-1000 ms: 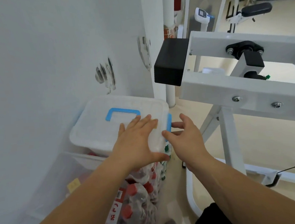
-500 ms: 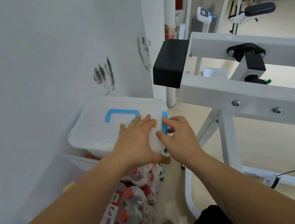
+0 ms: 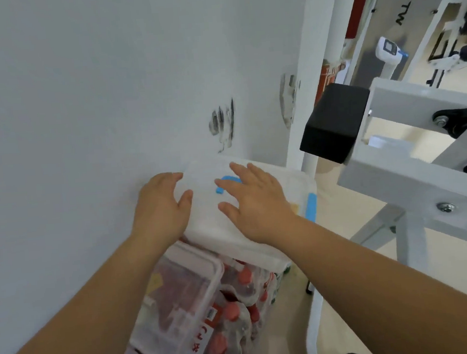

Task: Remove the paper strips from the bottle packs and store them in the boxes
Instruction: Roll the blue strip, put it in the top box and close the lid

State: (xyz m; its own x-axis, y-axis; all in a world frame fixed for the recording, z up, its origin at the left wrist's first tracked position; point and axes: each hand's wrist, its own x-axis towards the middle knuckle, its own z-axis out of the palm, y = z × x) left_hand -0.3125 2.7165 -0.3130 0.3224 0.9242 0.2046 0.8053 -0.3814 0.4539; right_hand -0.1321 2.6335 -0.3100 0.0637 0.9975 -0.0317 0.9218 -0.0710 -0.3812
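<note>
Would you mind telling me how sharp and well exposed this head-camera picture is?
Head view: soft blur throughout, bottle packs smeared; head view: white box lid washes out, little edge detail; head view: wide-angle lens bows the white frame tube.

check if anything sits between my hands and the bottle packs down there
Yes. The white box, lid on, sits on top of the bottle packs. Left hand holds its left end, right hand lies flat on the lid, so the box must come off first.
</note>
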